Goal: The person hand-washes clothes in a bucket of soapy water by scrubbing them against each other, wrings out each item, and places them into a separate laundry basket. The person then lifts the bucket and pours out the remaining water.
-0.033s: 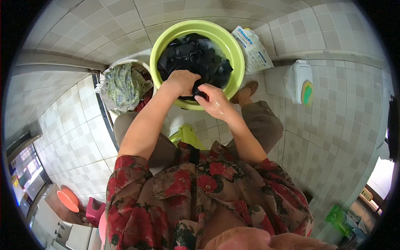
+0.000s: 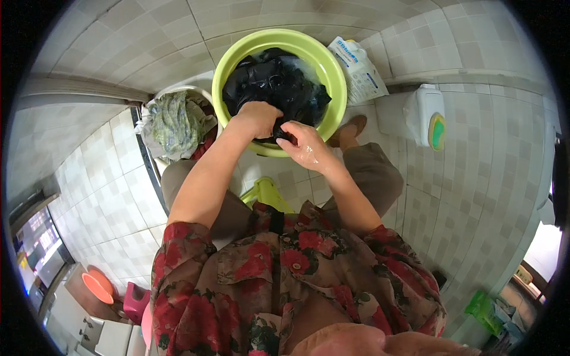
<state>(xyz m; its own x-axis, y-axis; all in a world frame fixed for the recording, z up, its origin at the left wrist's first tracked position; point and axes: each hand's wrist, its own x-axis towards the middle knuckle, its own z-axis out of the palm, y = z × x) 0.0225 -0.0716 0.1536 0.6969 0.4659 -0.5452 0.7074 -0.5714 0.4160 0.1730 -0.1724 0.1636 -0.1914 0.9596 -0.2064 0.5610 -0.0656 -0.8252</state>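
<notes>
Blk laundry (image 2: 264, 82), qty unclear | 1 basin (image 2: 338, 89) | L hand (image 2: 256, 120), R hand (image 2: 307, 147) gripping

The tub (image 2: 340, 98) is in front of the person, with clothes (image 2: 261, 80) in it. The left hand (image 2: 258, 117) is on the clothes, and the right hand (image 2: 306, 145) is beside it, over the near edge. Just left of the tub is a bin (image 2: 200, 91) with more clothes in it. Just right is a bag (image 2: 359, 74). A bottle (image 2: 428, 113) is farther right. A stool (image 2: 264, 193) is between the legs.
</notes>
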